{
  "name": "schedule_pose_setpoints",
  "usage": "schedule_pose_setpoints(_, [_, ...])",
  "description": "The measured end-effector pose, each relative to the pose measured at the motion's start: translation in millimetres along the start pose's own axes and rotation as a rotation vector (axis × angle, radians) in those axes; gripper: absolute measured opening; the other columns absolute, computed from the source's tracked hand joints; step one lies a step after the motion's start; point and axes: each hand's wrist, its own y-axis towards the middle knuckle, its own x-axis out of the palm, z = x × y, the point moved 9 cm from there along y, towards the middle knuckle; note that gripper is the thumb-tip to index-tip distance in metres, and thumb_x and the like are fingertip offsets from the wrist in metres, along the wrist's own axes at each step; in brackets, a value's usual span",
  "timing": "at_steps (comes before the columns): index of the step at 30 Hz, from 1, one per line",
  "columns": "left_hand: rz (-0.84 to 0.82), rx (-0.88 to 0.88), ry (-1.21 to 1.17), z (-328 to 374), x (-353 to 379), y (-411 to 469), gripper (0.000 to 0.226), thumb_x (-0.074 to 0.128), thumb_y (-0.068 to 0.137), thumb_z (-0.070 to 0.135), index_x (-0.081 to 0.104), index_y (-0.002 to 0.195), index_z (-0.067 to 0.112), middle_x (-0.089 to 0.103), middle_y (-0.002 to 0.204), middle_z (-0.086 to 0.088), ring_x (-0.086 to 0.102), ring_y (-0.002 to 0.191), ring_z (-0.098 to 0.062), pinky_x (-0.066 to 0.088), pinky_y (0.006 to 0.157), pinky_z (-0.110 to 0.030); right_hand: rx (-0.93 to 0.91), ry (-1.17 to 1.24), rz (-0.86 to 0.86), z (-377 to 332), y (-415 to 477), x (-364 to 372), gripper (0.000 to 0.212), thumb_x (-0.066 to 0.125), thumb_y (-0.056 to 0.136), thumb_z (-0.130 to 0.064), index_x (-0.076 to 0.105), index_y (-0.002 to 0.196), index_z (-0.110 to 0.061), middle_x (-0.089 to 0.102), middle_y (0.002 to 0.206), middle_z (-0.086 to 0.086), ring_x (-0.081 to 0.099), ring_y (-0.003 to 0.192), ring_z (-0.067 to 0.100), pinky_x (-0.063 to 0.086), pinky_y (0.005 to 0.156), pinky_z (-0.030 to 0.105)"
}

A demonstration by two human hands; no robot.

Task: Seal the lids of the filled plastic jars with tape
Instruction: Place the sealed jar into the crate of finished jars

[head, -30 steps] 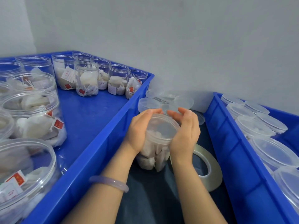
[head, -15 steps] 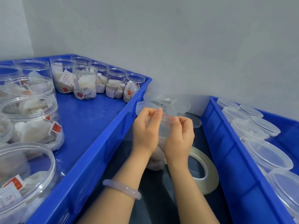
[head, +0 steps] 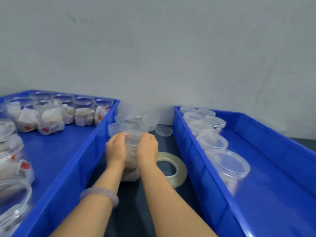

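Mid-table [head: 131, 209], L hand [head: 116, 149], R hand [head: 147, 147] clasp jar [head: 132, 140]

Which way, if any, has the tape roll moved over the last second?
No. The tape roll lies beside the right bin, as before; only the camera shifted.

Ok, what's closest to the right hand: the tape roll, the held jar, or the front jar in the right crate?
1. Held jar, against the right hand on its left side.
2. Tape roll, just right, lying flat.
3. Front lidded jar, farther right inside the blue crate.
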Motion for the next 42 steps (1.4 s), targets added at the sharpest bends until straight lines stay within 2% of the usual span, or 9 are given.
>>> schedule_pose_setpoints(3, [-0.024,0.111,-0.17,60,18,-26,0.028,0.049,0.091,0.015,0.059,0.066,0.023,0.059,0.074,0.005,0.056,0.083,-0.021,0.046,0.075,-0.035,-0.164,-0.005,-0.015,-61,-4,-18,0.028,0.035,0.097,-0.01,0.059,0.106,0.002,0.057,0.106,0.016,0.04,0.083,0.013,0.03,0.063,0.018])
schedule_pose_setpoints(8, [-0.244,0.402,-0.336,175,87,-66,0.014,0.053,0.094,0.018,0.058,0.082,0.022,0.06,0.087,0.005,0.056,0.081,-0.006,0.045,0.081,-0.025,-0.532,0.195,0.205,-192,-9,-99,0.027,0.043,0.089,-0.015,0.056,0.065,-0.012,0.056,0.066,0.006,0.047,0.068,0.019,0.042,0.063,0.021])
schedule_pose_setpoints(11, [-0.468,0.407,-0.123,196,164,-90,0.024,0.056,0.094,0.025,0.061,0.114,0.012,0.062,0.119,-0.009,0.057,0.11,-0.021,0.042,0.093,-0.028,-0.65,0.203,0.365,-218,4,-167,0.019,0.045,0.089,-0.011,0.059,0.078,-0.019,0.061,0.076,0.001,0.059,0.084,0.022,0.048,0.083,0.039])
schedule_pose_setpoints(14, [-0.712,0.457,0.06,178,230,-123,0.05,0.05,0.098,0.028,0.037,0.144,0.012,0.043,0.146,-0.009,0.043,0.132,-0.023,0.033,0.108,-0.031,-0.741,0.13,0.531,-203,10,-232,0.007,0.053,0.085,-0.018,0.056,0.092,-0.017,0.061,0.088,0.0,0.059,0.089,0.019,0.045,0.081,0.028])
schedule_pose_setpoints(18, [-0.98,0.339,0.205,108,292,-161,0.053,0.047,0.099,0.033,0.031,0.147,0.017,0.04,0.149,-0.006,0.039,0.136,-0.023,0.03,0.112,-0.034,-0.606,-0.075,0.722,-143,42,-300,0.003,0.053,0.091,-0.018,0.055,0.093,-0.017,0.059,0.092,0.0,0.057,0.097,0.026,0.04,0.083,0.032])
schedule_pose_setpoints(25, [-0.81,0.668,0.97,45,287,-150,0.027,0.05,0.095,0.039,0.067,0.107,0.021,0.066,0.107,-0.003,0.058,0.102,-0.024,0.047,0.089,-0.037,0.084,-0.586,0.545,-13,90,-316,0.041,0.031,0.1,-0.043,0.059,0.105,-0.013,0.058,0.121,0.014,0.05,0.113,0.033,0.035,0.081,0.034])
schedule_pose_setpoints(29, [-0.737,0.785,0.942,56,282,-151,0.02,0.049,0.094,0.024,0.067,0.097,0.016,0.065,0.101,-0.005,0.058,0.096,-0.025,0.047,0.084,-0.037,0.038,-0.459,0.547,-14,94,-304,0.057,0.029,0.097,-0.054,0.053,0.102,-0.002,0.06,0.104,0.015,0.058,0.095,0.032,0.04,0.071,0.035])
schedule_pose_setpoints(34, [-0.706,0.787,0.972,55,284,-153,0.022,0.047,0.095,0.026,0.064,0.103,0.015,0.064,0.106,-0.006,0.056,0.098,-0.024,0.041,0.086,-0.036,0.167,-0.757,0.076,6,106,-254,0.027,0.037,0.102,-0.029,0.052,0.109,-0.008,0.057,0.097,0.012,0.048,0.089,0.022,0.039,0.074,0.034])
schedule_pose_setpoints(42, [-0.693,0.736,1.044,71,228,-100,0.023,0.045,0.092,0.019,0.062,0.106,0.012,0.061,0.118,-0.012,0.05,0.112,-0.033,0.038,0.08,-0.037,-0.121,-0.816,0.234,-70,98,-265,0.036,0.054,0.094,-0.027,0.068,0.093,0.006,0.066,0.093,0.022,0.058,0.087,0.036,0.042,0.075,0.038])
